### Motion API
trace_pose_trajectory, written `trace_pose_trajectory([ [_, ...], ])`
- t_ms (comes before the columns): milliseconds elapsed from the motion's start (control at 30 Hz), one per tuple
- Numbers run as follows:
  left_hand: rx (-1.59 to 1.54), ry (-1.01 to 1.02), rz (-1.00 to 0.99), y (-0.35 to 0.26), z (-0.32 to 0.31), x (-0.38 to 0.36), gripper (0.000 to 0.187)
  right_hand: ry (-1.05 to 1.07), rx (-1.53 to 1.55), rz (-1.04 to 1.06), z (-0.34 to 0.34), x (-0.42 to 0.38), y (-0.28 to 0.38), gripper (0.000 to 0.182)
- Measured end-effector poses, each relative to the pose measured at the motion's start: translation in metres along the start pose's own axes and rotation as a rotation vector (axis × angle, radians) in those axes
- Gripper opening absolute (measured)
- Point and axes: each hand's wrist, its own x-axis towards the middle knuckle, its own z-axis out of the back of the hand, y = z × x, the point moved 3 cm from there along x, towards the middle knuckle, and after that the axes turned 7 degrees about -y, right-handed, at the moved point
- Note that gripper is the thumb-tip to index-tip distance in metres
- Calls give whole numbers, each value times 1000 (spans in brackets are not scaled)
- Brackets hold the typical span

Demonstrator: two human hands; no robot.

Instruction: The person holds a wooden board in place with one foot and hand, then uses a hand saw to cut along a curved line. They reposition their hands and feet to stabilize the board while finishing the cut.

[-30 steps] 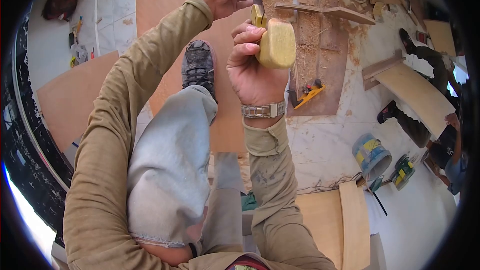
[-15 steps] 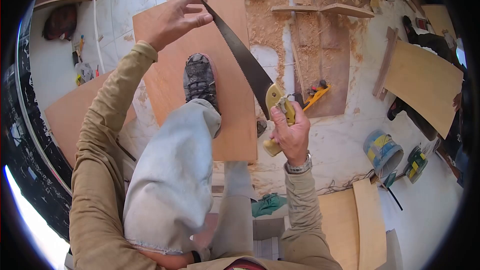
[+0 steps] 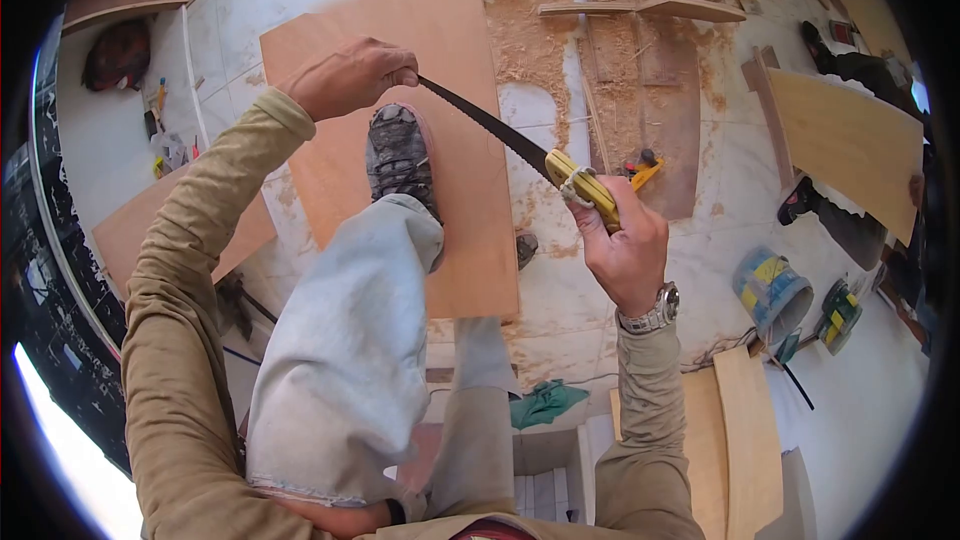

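A hand saw [image 3: 500,135] with a dark toothed blade and a yellow handle stretches between my two hands. My right hand [image 3: 622,240] is closed around the yellow handle. My left hand [image 3: 348,75] pinches the tip of the blade, fingers curled shut on it. Below the saw lies a brown plywood sheet [image 3: 460,60] on the tiled floor. My foot in a grey shoe [image 3: 398,152] is planted on the sheet, with my raised knee in pale trousers in front.
Sawdust and wood strips [image 3: 640,10] cover the floor beyond. A yellow tool [image 3: 642,168] lies right of the sheet. A blue bucket [image 3: 770,295] stands at right. Another person holds a plywood panel [image 3: 850,145] at far right. More boards [image 3: 740,440] lie near me.
The saw has swung from upright to nearly level. My left hand went from open beside the blade to closed on its tip. My right hand moved right and turned with the handle.
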Motion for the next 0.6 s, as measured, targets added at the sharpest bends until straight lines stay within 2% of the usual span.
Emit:
trace_pose_trajectory([
  [67, 58, -221, -33, 15, -23, 1, 12, -59, -68, -30, -11, 1, 0, 23],
  [167, 235, -375, 167, 20, -46, 13, 9, -124, -250, -126, -45, 2, 11, 23],
  [267, 87, -276, 31, 32, -52, 0, 9, 0, -158, -84, -36, 10, -14, 27],
  [300, 83, -271, 28, 30, -49, -2, 10, 48, -20, -88, -25, 14, -17, 28],
  [400, 138, -272, 45, 31, -47, 0, 12, -111, -160, -86, -39, 12, -7, 27],
  [433, 201, -286, 67, 35, -49, 11, 12, -75, -262, -184, -49, 10, 5, 29],
  [467, 264, -304, 88, 40, -50, 18, 12, -33, -199, -194, -46, 12, 1, 29],
  [567, 105, -127, 39, 32, -39, 11, 12, 47, -84, -219, -38, 17, -10, 31],
  [600, 122, -156, 51, 37, -40, 13, 12, 46, -94, -227, -45, 13, -3, 32],
])
